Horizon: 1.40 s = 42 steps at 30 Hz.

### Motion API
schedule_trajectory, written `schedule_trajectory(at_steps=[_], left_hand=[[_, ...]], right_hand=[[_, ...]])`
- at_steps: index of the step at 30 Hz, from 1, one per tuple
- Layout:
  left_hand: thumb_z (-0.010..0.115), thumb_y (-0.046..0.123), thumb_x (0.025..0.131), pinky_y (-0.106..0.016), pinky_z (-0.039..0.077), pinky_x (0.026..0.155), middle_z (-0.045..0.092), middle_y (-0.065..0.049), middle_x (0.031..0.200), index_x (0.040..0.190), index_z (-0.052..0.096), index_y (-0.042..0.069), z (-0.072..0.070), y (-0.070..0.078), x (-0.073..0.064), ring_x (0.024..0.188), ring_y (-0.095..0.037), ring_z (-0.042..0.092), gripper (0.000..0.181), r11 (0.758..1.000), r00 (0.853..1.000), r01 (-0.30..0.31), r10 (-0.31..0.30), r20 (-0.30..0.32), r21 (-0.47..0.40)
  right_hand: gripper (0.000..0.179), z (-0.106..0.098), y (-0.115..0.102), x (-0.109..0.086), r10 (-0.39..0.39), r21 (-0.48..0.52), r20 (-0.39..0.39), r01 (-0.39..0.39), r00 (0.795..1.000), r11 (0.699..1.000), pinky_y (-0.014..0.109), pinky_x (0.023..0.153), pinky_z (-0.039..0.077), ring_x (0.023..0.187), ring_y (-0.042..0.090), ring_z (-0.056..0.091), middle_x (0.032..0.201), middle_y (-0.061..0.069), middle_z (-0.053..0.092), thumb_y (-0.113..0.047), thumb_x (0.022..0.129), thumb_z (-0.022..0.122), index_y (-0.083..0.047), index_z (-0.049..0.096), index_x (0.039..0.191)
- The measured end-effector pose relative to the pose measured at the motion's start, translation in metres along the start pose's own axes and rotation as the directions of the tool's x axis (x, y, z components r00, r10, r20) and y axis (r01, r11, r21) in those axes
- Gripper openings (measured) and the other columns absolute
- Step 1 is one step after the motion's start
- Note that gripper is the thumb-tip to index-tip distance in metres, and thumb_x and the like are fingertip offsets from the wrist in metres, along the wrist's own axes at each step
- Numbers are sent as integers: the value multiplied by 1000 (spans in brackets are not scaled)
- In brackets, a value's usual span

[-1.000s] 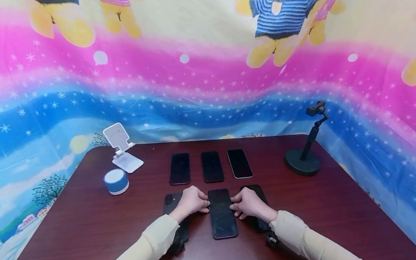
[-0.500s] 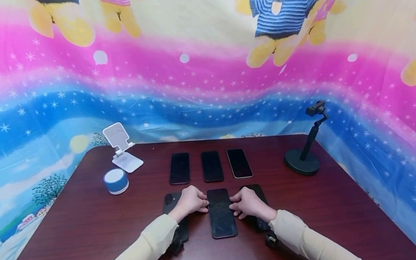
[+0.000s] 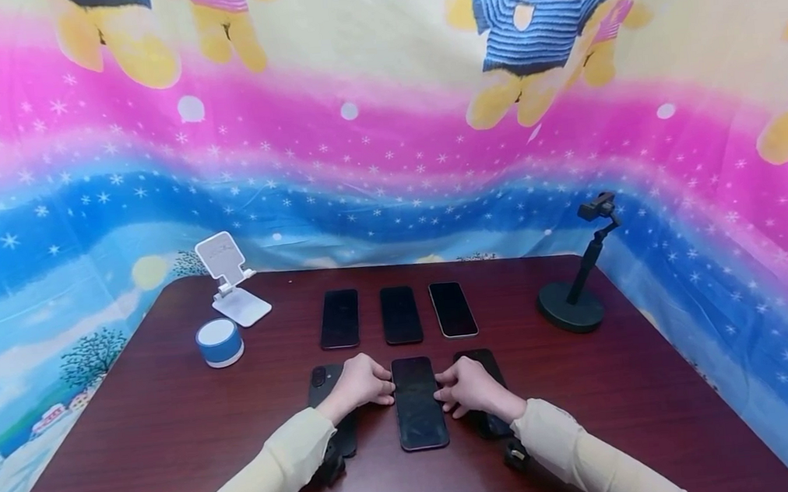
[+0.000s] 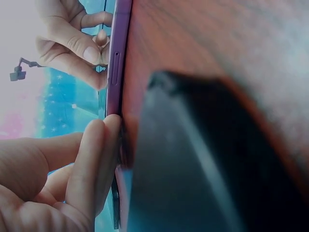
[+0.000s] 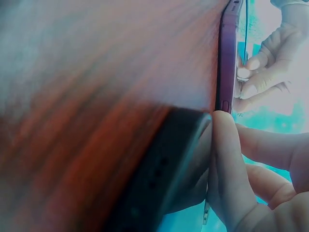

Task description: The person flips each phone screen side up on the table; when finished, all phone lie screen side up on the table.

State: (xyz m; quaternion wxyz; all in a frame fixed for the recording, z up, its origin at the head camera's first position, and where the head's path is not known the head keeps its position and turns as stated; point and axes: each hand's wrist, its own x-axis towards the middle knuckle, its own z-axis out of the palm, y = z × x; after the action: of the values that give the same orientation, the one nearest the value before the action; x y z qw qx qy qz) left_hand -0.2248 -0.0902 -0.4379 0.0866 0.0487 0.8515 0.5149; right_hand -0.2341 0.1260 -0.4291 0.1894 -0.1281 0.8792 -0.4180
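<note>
A dark-screened phone point(image 3: 420, 415) lies face up on the table between both hands; its purple side edge point(image 4: 115, 72) shows close up in the wrist views. My left hand point(image 3: 358, 386) touches the phone's left edge with its fingertips. On the opposite edge rest the fingertips of my right hand point(image 3: 475, 389). Partly hidden under the left hand and wrist, a black phone point(image 3: 320, 384) lies with its camera side up. Beneath the right hand another black phone point(image 3: 489, 364) is partly covered; its end point(image 5: 164, 159) looms blurred in the right wrist view.
Three dark phones, a left one point(image 3: 339, 319), a middle one point(image 3: 401, 315) and a silver-edged one point(image 3: 453, 309), lie in a row farther back. A white folding stand point(image 3: 243, 306) and blue-and-white cylinder point(image 3: 220, 344) stand left. A black stand point(image 3: 571, 307) stands right. Printed cloth hangs behind.
The purple-edged phone has shifted very slightly left, with the fingertips still at its two sides. Nothing else has visibly moved.
</note>
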Motion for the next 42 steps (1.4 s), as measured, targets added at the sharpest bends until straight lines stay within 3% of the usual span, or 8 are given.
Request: schedule_trajectory(at_steps=[13, 17, 22, 26, 30, 35, 38, 42], left_hand=[[68, -6, 81, -26, 58, 57, 73, -20, 85, 104, 68, -14, 2, 1, -4, 61, -22, 71, 24, 1000, 1000, 16, -15, 15, -26], [69, -6, 81, -26, 58, 57, 73, -19, 83, 104, 68, -14, 0, 0, -3, 60, -20, 71, 24, 999, 1000, 22, -22, 15, -35], [71, -1, 80, -25, 58, 57, 73, -14, 72, 93, 73, -9, -10, 0, -3, 59, -16, 70, 15, 1000, 1000, -13, 13, 0, 18], [74, 5, 80, -27, 58, 60, 72, -7, 66, 78, 75, 0, -25, 0, -3, 57, -14, 69, 6, 995, 998, -32, 37, -57, 99], [74, 6, 81, -30, 59, 63, 71, -6, 68, 75, 74, 2, -42, 0, -4, 61, -17, 70, 7, 994, 994, -4, 16, -110, 105], [75, 9, 81, -30, 58, 61, 69, -5, 69, 78, 71, 3, -64, -1, -6, 60, -15, 66, 8, 989, 985, 22, 3, -175, 145], [76, 14, 80, -29, 54, 61, 68, -4, 72, 80, 70, 5, -77, -6, -8, 62, -13, 61, 11, 971, 973, 39, 17, -231, 237], [74, 14, 81, -33, 53, 66, 69, -8, 80, 86, 68, 3, -90, -18, -10, 70, -17, 60, 14, 952, 960, 102, -19, -279, 287]], right_hand=[[42, 1, 1, -1, -14, 1, 8, 14, 1000, 1000, 31, 55, 58, 62, 14, 67, 101, 19, 72, -1, 86, 67, 9, 57, 126], [43, -2, -3, -1, -15, -20, 33, 16, 999, 1000, 31, 56, 58, 63, 16, 68, 96, 17, 72, -4, 86, 68, 10, 57, 126], [42, -8, -11, -2, -47, -46, 32, 48, 998, 998, 31, 55, 58, 62, 17, 68, 80, 10, 71, -13, 87, 70, 10, 61, 121], [39, 3, -24, -7, -110, 30, 66, 108, 992, 994, 32, 52, 57, 58, 17, 68, 75, 11, 70, -15, 88, 69, 10, 62, 117], [45, 34, -42, -13, -131, 238, 216, 78, 968, 968, 33, 53, 58, 58, 17, 68, 80, 19, 71, -14, 89, 67, 9, 55, 126], [69, 72, -57, -24, -117, 446, 426, -96, 897, 890, 29, 55, 58, 64, 14, 69, 94, 23, 71, -16, 91, 65, 5, 28, 146], [77, 87, -58, -29, -119, 488, 476, -149, 871, 860, 27, 55, 57, 70, 15, 70, 99, 19, 71, -16, 92, 64, 4, 16, 149], [81, 98, -57, -30, -123, 532, 488, -182, 864, 827, 31, 60, 59, 79, 22, 71, 103, 18, 69, -11, 93, 61, 6, 6, 149]])
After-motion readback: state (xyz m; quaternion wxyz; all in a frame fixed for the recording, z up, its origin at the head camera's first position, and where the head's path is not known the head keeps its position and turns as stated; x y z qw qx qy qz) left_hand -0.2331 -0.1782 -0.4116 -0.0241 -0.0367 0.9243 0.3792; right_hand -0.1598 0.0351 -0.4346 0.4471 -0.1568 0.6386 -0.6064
